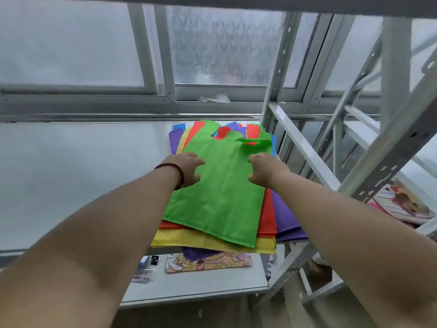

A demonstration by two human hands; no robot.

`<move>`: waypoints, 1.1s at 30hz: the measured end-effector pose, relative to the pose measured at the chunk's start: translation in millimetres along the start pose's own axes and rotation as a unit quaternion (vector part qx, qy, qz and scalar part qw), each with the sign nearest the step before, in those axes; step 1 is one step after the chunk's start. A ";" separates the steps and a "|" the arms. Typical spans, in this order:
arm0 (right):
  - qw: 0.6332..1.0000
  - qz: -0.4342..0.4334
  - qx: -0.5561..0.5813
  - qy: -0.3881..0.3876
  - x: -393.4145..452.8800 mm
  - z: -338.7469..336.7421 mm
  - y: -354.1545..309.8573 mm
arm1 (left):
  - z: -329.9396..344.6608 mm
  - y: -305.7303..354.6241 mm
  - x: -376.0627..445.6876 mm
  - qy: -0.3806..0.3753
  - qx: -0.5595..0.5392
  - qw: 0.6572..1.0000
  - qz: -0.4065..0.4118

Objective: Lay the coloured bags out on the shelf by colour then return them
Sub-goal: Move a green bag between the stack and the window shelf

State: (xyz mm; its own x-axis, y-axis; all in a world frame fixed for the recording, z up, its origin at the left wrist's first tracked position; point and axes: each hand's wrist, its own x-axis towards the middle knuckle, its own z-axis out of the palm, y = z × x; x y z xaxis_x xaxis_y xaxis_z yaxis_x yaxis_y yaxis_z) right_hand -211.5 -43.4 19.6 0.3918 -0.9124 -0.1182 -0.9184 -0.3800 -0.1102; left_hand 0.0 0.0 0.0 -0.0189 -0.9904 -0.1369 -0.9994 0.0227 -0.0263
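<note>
The bright green non-woven bag (220,192) lies at frame centre atop a fanned stack of red, yellow, purple and blue fabric bags (212,241) on the pale grey metal shelf (78,176); the left hand (186,168) and right hand (267,169) each pinch a side edge. Perforated grey steel uprights (387,147) crowd the right. Lower bags are mostly covered, and a patterned flat item (208,263) below is partly hidden.

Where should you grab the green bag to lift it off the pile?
Probably by its two side edges, about midway up, one hand from each side. The green bag lies flat on top of the pile with both edges exposed, and the left hand and right hand are already there. The folded handle would let it dangle.
</note>
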 end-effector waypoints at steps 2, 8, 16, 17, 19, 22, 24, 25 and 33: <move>0.998 0.056 0.009 0.002 4.6 9.5 2.6 | 8.2 -3.1 3.8 -0.015 -0.008 1.000 -0.010; 0.967 0.217 0.121 -0.058 18.4 25.2 8.2 | 22.1 -17.1 12.4 -0.037 -0.101 0.988 -0.110; 0.941 0.249 0.203 -0.107 24.3 15.5 7.7 | 27.2 -21.2 12.7 -0.076 -0.220 0.947 -0.223; 0.917 0.261 0.282 -0.107 24.6 14.8 7.6 | 26.9 -20.7 13.4 -0.077 -0.233 0.941 -0.234; 0.847 0.293 0.428 -0.117 21.4 13.6 5.4 | 25.8 -19.4 14.0 -0.081 -0.251 0.932 -0.248; 0.780 0.304 0.536 -0.107 17.5 11.0 2.0 | 24.0 -18.2 13.9 -0.088 -0.261 0.925 -0.264; 0.764 0.284 0.573 -0.087 16.6 11.6 2.3 | 23.2 -17.2 12.2 -0.092 -0.258 0.924 -0.267; 0.758 0.273 0.586 -0.085 14.9 11.2 0.8 | 22.6 -16.1 10.9 -0.093 -0.256 0.924 -0.269; 0.901 0.126 0.414 0.000 2.6 7.0 -20.8 | 27.2 -3.2 2.5 -0.078 -0.274 0.910 -0.302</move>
State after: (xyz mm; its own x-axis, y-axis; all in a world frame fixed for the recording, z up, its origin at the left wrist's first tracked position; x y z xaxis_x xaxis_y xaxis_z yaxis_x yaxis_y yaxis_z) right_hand -191.0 -36.8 14.6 0.1772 -0.9539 -0.2423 -0.6212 0.0826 -0.7793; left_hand 3.9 1.2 -27.2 0.4993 -0.7675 -0.4021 -0.6913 -0.6326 0.3492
